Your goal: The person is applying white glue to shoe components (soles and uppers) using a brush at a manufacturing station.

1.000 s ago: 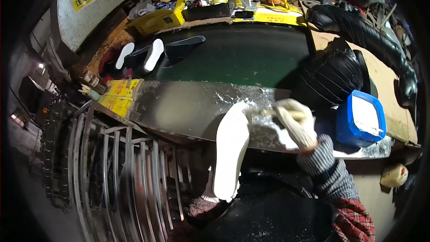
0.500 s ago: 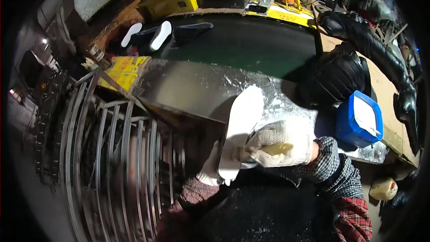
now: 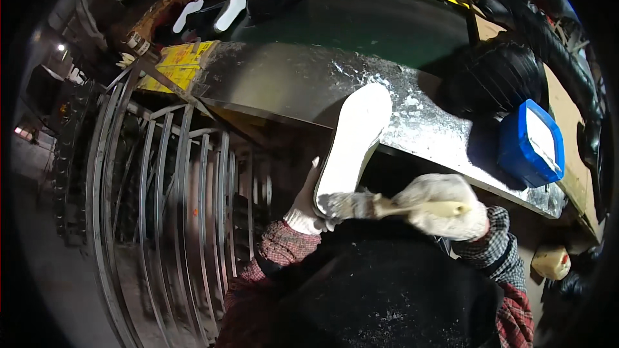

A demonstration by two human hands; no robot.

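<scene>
A long white shoe sole (image 3: 358,129) faces up, tilted, its far end over the metal-topped bench edge. My gloved left hand (image 3: 303,209) is closed on its near end from the left; most of those fingers are hidden under it. What lies beneath the sole is mostly out of sight. In my gloved right hand (image 3: 445,203) is a brush (image 3: 348,206) with a pale handle, fingers wrapped round it. The bristles touch the sole's near end. A blue tub (image 3: 516,148) with white stuff inside stands on the bench to the right.
Metal rack bars (image 3: 184,206) rise at the left. Behind lies a dark green work surface (image 3: 361,26) with white-soled shoes (image 3: 231,11) at its far left. A bulky black bundle (image 3: 496,77) sits near the tub. A pale plastic jug (image 3: 551,263) is at the lower right.
The brush has moved to the sole's near end, and my right hand has shifted right, off the sole. My view has tilted down; the left hand keeps its hold.
</scene>
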